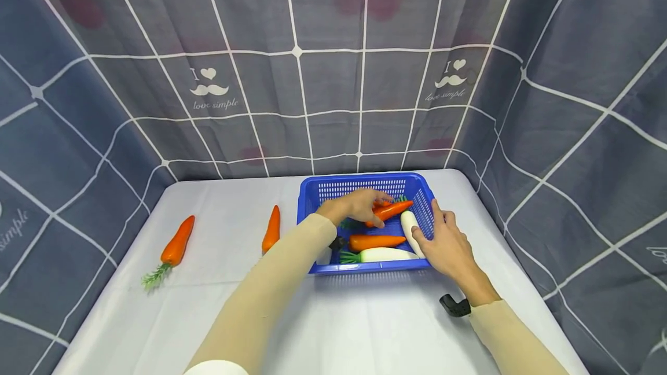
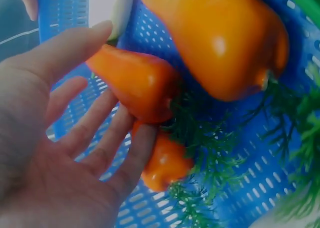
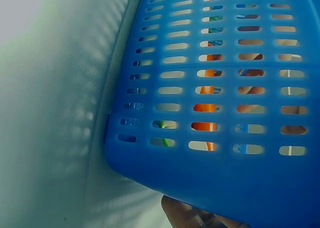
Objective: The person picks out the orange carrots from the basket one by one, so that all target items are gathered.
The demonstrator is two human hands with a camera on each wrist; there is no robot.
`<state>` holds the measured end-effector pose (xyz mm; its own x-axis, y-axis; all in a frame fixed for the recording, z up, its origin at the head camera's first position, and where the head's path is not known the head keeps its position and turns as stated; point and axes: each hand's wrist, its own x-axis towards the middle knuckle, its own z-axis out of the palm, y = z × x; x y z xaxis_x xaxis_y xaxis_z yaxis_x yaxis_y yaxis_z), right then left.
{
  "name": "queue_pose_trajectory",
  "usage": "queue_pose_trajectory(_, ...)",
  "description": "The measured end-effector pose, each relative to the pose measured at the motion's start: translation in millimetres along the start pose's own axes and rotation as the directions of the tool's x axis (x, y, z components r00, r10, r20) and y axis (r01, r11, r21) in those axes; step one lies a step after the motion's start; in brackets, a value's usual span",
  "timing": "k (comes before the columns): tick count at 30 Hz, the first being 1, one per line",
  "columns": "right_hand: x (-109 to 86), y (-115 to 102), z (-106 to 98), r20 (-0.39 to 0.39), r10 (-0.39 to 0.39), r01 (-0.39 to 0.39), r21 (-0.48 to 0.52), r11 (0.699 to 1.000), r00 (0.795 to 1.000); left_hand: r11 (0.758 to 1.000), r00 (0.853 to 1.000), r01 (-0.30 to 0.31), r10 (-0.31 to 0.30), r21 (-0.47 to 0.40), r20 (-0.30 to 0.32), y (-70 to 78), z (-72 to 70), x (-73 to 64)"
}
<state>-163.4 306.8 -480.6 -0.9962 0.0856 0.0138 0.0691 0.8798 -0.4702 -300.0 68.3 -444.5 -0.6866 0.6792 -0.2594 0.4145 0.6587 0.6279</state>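
My left hand [image 1: 359, 204] reaches into a blue plastic basket [image 1: 359, 268]. In the left wrist view its fingers [image 2: 95, 125] are spread and fairly straight, with fingertips right at a toy carrot [image 2: 145, 85] and a second carrot [image 2: 167, 163] beneath. The thumb lies by the first carrot's narrow end. My right hand [image 1: 450, 247] grips the basket's right rim, thumb over the inside and fingers outside. Nearer the front of the basket lie another carrot [image 1: 375, 242] and a white radish [image 1: 388, 254] with green leaves. A second white radish [image 1: 410, 230] leans along the right side.
On the white table [image 1: 365, 328], left of the basket, lies a carrot [image 1: 272, 227], partly behind my left sleeve. Farther left is a carrot with a leafy top [image 1: 177, 242]. A grey checked curtain [image 1: 333, 85] surrounds the table at the back and sides.
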Motion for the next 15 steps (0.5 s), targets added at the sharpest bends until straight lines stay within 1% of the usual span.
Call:
queue_pose_trajectory(6, 1.1, 0.2, 0.2, 0.001, 0.001, -0.001, 0.002, 1.0, 1.0, 0.997, 0.999, -0.037, 0.035, 0.066, 0.031, -5.0, 4.7, 2.1)
queue_pose_trajectory(11, 0.9, 0.9, 0.1, -0.003, 0.002, -0.002, 0.002, 1.0, 1.0, 0.996, 0.999, -0.036, 0.034, 0.079, 0.026, -6.8, 8.7, 0.1)
queue_pose_trajectory(15, 0.7, 0.8, 0.5, -0.003, 0.003, -0.003, 0.001, 1.0, 1.0, 0.992, 0.999, -0.041, 0.039, 0.116, 0.024, -7.0, 10.0, -0.2)
